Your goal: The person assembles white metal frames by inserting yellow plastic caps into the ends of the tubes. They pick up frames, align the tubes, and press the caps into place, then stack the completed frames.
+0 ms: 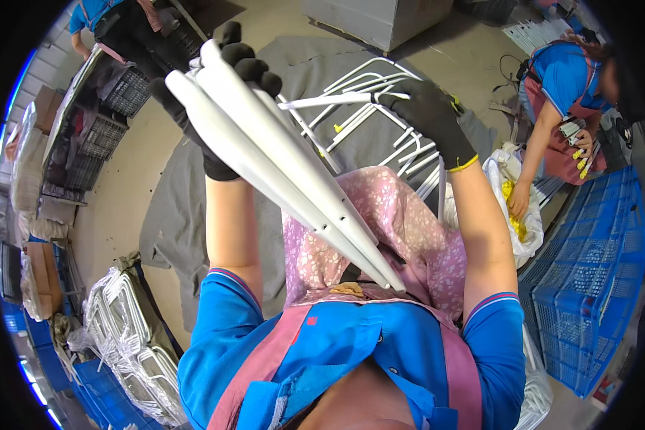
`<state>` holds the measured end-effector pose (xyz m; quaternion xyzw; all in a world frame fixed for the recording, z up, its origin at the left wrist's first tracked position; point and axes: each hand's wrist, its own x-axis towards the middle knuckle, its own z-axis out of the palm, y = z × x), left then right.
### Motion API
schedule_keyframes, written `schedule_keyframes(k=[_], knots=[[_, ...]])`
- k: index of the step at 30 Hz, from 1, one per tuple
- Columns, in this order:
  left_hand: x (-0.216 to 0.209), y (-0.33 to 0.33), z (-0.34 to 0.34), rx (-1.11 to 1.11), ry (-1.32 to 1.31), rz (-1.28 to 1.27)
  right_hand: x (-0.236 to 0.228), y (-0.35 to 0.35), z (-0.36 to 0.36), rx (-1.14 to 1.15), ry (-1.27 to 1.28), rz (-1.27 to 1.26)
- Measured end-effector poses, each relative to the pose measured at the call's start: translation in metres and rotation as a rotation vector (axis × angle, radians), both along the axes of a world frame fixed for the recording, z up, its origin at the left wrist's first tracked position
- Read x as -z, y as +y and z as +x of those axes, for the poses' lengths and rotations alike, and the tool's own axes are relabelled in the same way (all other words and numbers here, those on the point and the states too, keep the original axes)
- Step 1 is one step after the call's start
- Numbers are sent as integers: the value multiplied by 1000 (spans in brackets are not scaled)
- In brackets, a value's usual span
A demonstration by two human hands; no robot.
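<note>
Both of my hands wear black gloves. My left hand [249, 69] is wrapped round the upper end of a bundle of long white tubes [272, 158], raised in front of me. The bundle slants down to the right toward my lap, and small dark holes show near its lower part. My right hand [426, 115] is closed on a bent white tube [322, 102], whose free end points left toward the bundle. A pink floral apron [380, 208] covers my lap below the tubes.
More white bent tubes [347, 129] lie on a grey cloth [168, 226] ahead of me. At right, a co-worker [566, 93] reaches into a white sack [498, 172] of yellow pieces. Blue crates [580, 287] stand at right; plastic-wrapped white frames [125, 315] lean at left.
</note>
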<state>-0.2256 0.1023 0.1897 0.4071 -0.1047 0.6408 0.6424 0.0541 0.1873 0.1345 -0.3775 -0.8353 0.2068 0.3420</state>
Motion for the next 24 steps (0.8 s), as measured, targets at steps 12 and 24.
schedule_keyframes(k=[12, 24], knots=[[17, -40, 18, 94, -19, -201, -110, -65, -20, -531, 238, -716], [49, -56, -21, 72, -453, -158, -140, -84, 43, -49, 464, -508]])
